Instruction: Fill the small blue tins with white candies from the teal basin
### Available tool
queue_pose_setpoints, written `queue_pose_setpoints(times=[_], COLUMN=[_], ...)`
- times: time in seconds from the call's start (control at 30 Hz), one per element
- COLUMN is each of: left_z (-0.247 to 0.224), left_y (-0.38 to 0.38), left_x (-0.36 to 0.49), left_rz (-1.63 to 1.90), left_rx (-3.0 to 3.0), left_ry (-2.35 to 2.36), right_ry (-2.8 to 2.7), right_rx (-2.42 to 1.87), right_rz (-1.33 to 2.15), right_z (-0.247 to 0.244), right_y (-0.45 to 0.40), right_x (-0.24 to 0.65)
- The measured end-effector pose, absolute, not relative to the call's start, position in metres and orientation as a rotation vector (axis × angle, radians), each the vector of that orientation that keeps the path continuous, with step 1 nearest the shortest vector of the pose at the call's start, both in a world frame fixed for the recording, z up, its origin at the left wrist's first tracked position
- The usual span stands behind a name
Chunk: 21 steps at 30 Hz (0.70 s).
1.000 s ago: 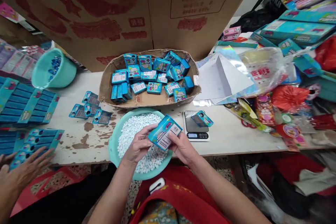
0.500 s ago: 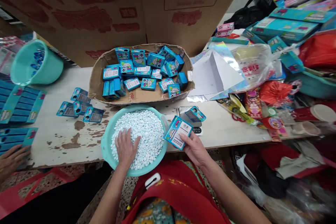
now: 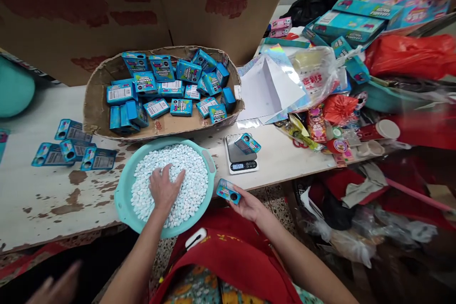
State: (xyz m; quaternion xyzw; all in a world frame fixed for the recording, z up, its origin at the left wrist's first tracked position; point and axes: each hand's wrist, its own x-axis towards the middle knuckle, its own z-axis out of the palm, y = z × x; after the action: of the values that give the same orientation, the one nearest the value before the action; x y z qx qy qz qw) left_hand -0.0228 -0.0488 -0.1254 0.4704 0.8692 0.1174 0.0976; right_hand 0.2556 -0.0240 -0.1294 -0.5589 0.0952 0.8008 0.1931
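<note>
Left hand (image 3: 164,189) flat, fingers spread, on round white candies (image 3: 185,171); right hand (image 3: 248,204) grips glossy blue carton (image 3: 228,191).

The right hand (image 3: 249,205) has lowered and tipped its blue box (image 3: 228,191).

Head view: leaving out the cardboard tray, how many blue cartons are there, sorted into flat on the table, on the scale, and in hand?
flat cartons on the tabletop: 4 (a sliver at the left edge is not counted)
weighed carton on the scale: 1
held carton in the right hand: 1
Total: 6
</note>
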Motion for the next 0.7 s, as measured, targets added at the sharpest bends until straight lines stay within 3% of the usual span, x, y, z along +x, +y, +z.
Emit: queue_pose_setpoints(times=[0.23, 0.37, 0.47, 0.7], left_z=[-0.138, -0.141, -0.138, -0.13], left_y=[-0.047, -0.044, -0.043, -0.047], left_x=[-0.02, -0.029, -0.037, -0.046], left_rz=[0.636, 0.859, 0.995, 1.273], left_rx=[1.415, 1.237, 0.923, 0.306], left_ry=[2.534, 2.48, 2.377, 2.001], right_ry=[0.195, -0.711, -1.481, -2.142], right_rx=[-1.662, -1.83, -1.721, -1.388], right_rz=[2.17, 1.735, 1.324, 0.937], right_z=[-0.128, -0.123, -0.137, -0.14], right_y=[-0.036, -0.055, -0.054, -0.035], right_x=[0.262, 0.269, 0.267, 0.268])
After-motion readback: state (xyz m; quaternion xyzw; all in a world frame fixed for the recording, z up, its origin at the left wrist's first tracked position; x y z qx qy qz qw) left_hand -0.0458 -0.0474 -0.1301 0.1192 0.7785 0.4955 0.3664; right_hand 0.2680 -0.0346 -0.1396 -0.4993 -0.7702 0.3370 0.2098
